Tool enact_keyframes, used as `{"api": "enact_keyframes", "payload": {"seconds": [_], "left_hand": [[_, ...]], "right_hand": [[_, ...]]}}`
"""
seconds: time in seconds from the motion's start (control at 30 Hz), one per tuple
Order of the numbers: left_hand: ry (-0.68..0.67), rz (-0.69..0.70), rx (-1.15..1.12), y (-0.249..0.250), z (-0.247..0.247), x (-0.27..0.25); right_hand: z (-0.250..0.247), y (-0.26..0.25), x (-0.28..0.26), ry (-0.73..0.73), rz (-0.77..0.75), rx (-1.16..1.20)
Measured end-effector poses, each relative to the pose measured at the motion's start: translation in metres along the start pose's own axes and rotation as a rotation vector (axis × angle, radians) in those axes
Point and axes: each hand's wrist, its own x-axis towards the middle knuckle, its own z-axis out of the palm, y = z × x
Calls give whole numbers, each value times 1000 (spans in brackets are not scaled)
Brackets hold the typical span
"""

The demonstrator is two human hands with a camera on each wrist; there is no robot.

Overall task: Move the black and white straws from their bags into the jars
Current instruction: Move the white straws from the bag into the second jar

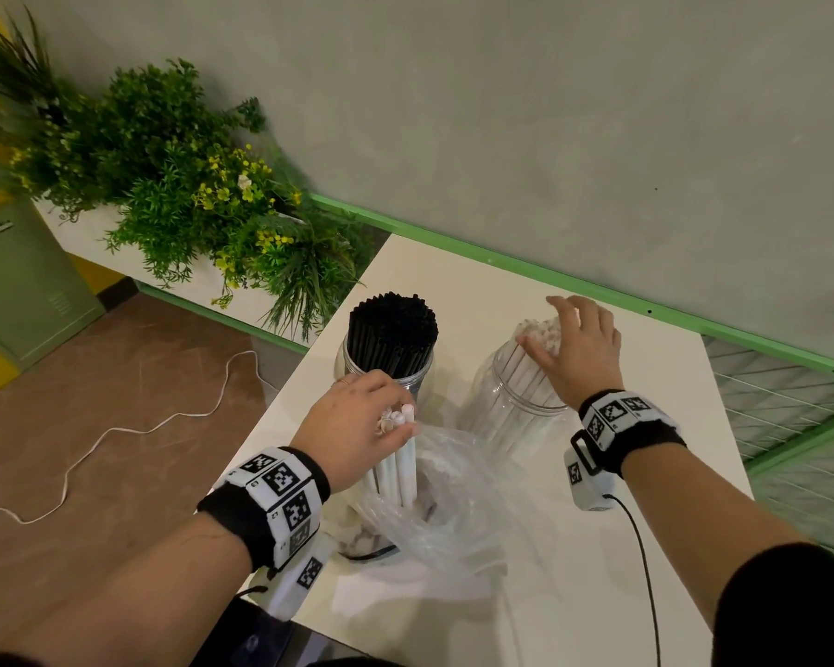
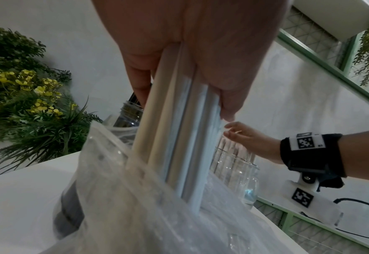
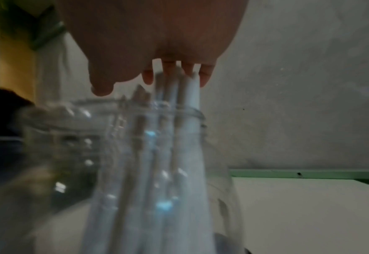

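My left hand (image 1: 357, 426) grips a bundle of white straws (image 1: 400, 459) by their tops, their lower ends still inside a clear plastic bag (image 1: 453, 512); in the left wrist view the white straws (image 2: 174, 137) run down from my fingers into the bag (image 2: 135, 206). My right hand (image 1: 578, 349) hovers with spread fingers over the white straws (image 1: 540, 334) standing in the right clear jar (image 1: 511, 402), fingertips touching their tops. The left jar (image 1: 386, 373) is packed with black straws (image 1: 391, 329). In the blurred right wrist view, fingertips (image 3: 205, 77) meet the straw tops in the jar (image 3: 135, 154).
The white table (image 1: 622, 546) ends at a near-left edge over brown floor with a white cable (image 1: 116, 426). Green plants (image 1: 189, 185) stand to the far left. A grey wall with a green rail (image 1: 550, 276) runs behind. A black wire (image 1: 646, 570) trails from my right wrist.
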Motion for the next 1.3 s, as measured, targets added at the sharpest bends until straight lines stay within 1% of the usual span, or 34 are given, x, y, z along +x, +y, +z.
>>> {"api": "enact_keyframes", "payload": {"seconds": [0.07,0.1,0.13,0.2,0.23,0.3,0.33,0.4,0.5,0.67,0.77,0.83,1.0,1.13,1.2,1.3], "left_hand": [[-9,-4,-25,0,-1,-1],[-23,-8,-43,0,-2,0],[-45,-16,-67,0,-4,0],[-95,-57,-141,0,-9,-1],[-105,-84,-182,-2,-12,-2],[-101,-148,-244,-7,-18,-6],[-95,-178,-272,-10,-19,-8],[-84,-201,-304,-12,-20,-12],[-54,-201,-344,-9,-16,-15],[17,-206,-400,-3,-12,-20],[34,-181,-411,0,-12,-24],[44,-166,-415,2,-11,-25],[61,-123,-394,1,-9,-27],[52,-85,-378,-1,-6,-27],[56,-77,-370,-1,-4,-27],[58,-74,-337,-2,-5,-27]], "right_hand": [[-12,-20,-15,84,-13,161],[-16,-32,-26,88,-42,272],[-19,-46,-39,48,-76,400],[-21,-73,-69,-143,-123,644],[-20,-84,-83,-266,-116,733],[-13,-104,-104,-491,-62,839],[-10,-113,-109,-560,-43,866],[-3,-129,-112,-611,-28,913],[3,-144,-107,-595,6,1015],[4,-149,-111,-475,127,1096],[4,-148,-116,-430,207,1139],[4,-149,-119,-385,232,1171],[-3,-156,-125,-260,243,1177],[-2,-162,-130,-247,237,1180],[-3,-162,-131,-190,248,1167],[-14,-160,-130,-77,207,1130]]}}
